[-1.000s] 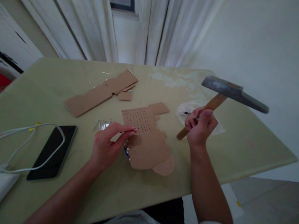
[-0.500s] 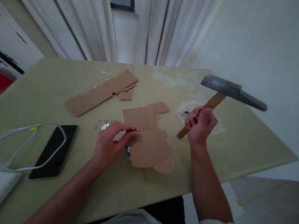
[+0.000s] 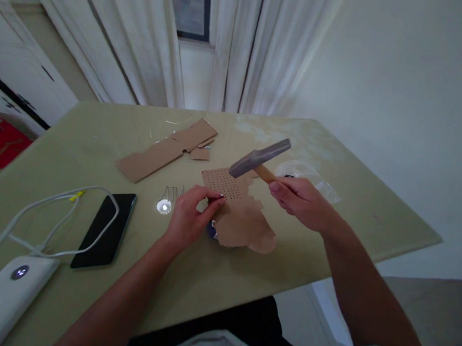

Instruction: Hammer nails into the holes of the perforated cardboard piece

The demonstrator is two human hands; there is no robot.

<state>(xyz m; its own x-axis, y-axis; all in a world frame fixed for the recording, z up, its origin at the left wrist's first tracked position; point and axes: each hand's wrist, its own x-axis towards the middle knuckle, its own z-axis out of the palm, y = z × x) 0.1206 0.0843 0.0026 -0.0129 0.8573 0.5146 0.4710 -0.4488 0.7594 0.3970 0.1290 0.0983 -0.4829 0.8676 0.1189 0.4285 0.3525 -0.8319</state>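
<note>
- On the table (image 3: pixel 191 276), left hand (image 3: pixel 191 212) is pinching what looks like a nail (image 3: pixel 221 196) at the dotted cardboard (image 3: pixel 247 222).
- Beyond, right hand (image 3: pixel 300 202), clamped round the hammer (image 3: pixel 258 157), is now bringing its head in over the cardboard, apparently lining up.

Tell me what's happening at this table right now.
A person's right hand grips a hammer, its head held over cardboard with rows of small holes. The left hand pinches what looks like a nail by the holes. More nails sit just left of that hand.
</note>
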